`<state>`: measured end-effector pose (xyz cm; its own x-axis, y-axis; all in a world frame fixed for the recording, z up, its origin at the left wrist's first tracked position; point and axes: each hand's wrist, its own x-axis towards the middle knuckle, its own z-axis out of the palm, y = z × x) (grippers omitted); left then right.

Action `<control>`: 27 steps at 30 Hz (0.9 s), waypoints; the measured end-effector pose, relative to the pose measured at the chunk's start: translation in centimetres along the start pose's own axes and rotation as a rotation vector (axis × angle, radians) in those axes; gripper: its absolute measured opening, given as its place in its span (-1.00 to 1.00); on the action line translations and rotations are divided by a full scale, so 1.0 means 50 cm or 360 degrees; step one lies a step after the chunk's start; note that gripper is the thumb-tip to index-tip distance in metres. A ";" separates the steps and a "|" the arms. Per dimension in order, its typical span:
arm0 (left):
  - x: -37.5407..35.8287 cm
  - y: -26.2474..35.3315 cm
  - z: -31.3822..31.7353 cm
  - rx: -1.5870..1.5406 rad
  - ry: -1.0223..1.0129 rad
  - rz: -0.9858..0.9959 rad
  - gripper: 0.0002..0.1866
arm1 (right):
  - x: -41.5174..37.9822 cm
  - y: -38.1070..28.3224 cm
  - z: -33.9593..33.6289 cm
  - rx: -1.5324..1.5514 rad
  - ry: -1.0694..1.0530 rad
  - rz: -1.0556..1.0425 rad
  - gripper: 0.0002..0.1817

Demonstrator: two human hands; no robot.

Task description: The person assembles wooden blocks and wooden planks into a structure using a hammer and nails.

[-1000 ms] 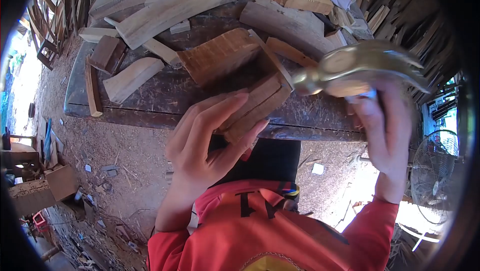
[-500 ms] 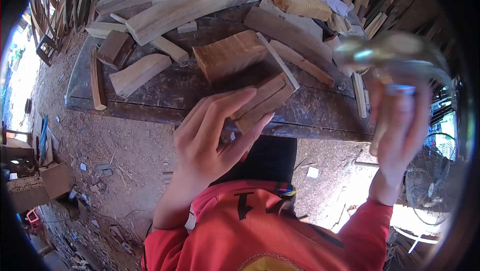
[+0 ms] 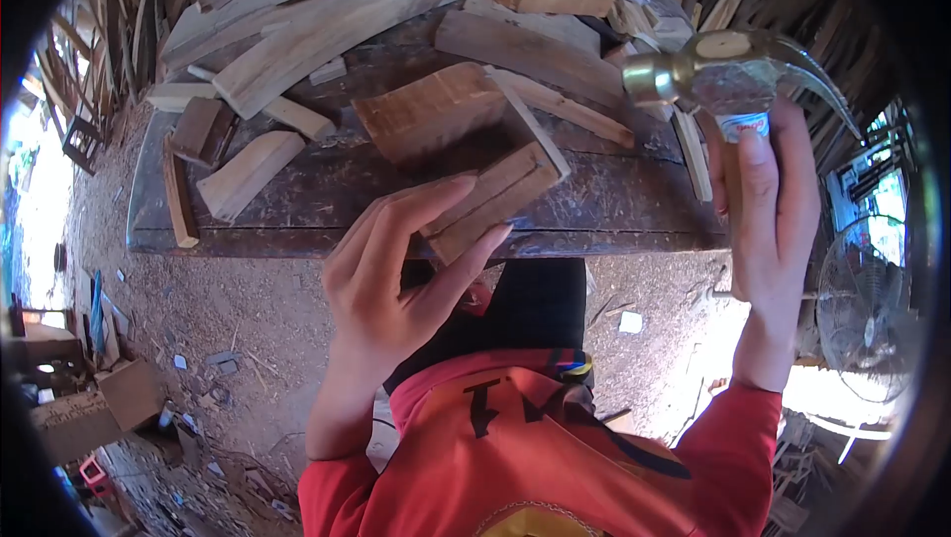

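Hammer [image 3: 738, 81], brass-coloured claw type, was held raised in the right hand [image 3: 768, 220], fingers clamped round its handle, head pointed left, above the right part of the workbench [image 3: 634, 215]. Wood block [image 3: 490, 198], grooved, was pinned near the bench's front edge by the left hand [image 3: 396, 279], fingers spread flat against it. Block's long axis was set diagonally, from near left to far right; it lay left of and below the hammer head, well apart. A nail was possibly present but could not be made out. Loose offcuts [image 3: 248, 172] were scattered behind. No containers were seen on the bench.
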<state>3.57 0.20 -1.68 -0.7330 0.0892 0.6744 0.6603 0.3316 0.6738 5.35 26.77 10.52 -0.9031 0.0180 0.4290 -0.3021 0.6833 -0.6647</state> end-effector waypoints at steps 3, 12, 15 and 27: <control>0.015 0.011 0.019 -0.0107 -0.0158 0.0042 -0.56 | -0.020 0.015 -0.015 -0.0083 0.0064 0.0023 -0.64; 0.060 0.024 0.064 -0.0263 -0.0395 -0.0111 -0.60 | -0.067 0.021 -0.092 -0.0512 0.0075 -0.0172 -0.57; 0.054 0.021 0.070 -0.0269 -0.0339 -0.0096 -0.59 | -0.057 0.011 -0.106 0.0049 0.0451 -0.0114 -0.50; 0.056 0.027 0.065 -0.0198 -0.0344 0.0016 -0.57 | -0.051 0.007 -0.112 -0.0155 0.0453 -0.0203 -0.57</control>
<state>1.88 3.97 0.15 -0.7352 0.2954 0.6101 0.6732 0.2127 0.7082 9.26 31.04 12.59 -0.7342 0.1218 0.6679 -0.3643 0.7595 -0.5390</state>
